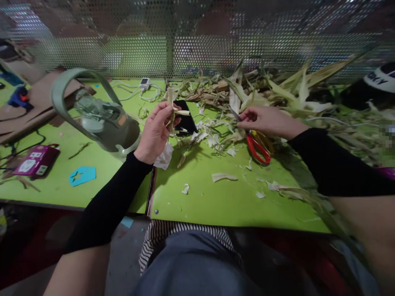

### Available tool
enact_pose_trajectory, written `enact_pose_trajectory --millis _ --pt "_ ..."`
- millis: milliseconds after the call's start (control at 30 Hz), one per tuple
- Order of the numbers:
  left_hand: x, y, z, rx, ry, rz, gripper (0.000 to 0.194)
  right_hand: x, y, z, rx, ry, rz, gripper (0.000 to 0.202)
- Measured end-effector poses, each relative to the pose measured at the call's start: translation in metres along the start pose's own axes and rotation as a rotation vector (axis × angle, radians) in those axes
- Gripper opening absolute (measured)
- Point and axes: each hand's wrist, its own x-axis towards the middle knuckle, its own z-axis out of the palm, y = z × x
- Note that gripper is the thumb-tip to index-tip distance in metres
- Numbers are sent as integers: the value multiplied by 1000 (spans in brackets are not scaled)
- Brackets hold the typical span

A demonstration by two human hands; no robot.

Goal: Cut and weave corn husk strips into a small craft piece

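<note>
My left hand (156,131) is closed in a pinch on a pale folded piece of corn husk (171,102), held above the green table. A dark phone (186,123) lies just behind it, partly covered by the hand and husk. Over on the right, the fingers of my right hand (259,120) are closed around the middle of a pair of scissors (258,150). Their red handles angle down toward the table, and the blades point up and left past my fingertips. Shredded husk scraps (212,139) are spread between both hands.
A pale green bottle (108,119) with a looped handle stands left of my left hand. Farther left are a purple packet (36,160) and a blue cutout (82,176). Heaped corn husks (296,94) line the back right, before a perforated metal screen (197,45).
</note>
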Motion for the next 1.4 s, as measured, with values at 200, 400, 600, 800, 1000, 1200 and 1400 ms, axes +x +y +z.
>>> enact_pose_trajectory --millis 200,400,600,800,1000,1200,1400 --pt "4 1 -4 63 41 18 23 11 -38 26 -144 135 -93 18" --pt "-3 -2 3 71 -6 -12 23 21 -68 58 -145 87 -491 25" --pt "-3 4 1 93 -53 41 18 10 -68 65 -97 -138 -518 24" --pt "-14 -6 7 153 -324 8 13 -30 -59 67 -12 -192 -645 32" --pt "-44 -34 31 258 -934 -428 6 -62 -31 65 105 -23 -611 34" --pt "-42 -47 29 395 -965 -462 6 -95 -2 53 154 145 -336 22" --pt "-34 -57 19 526 -547 -292 8 -109 18 36 152 209 -105 30"
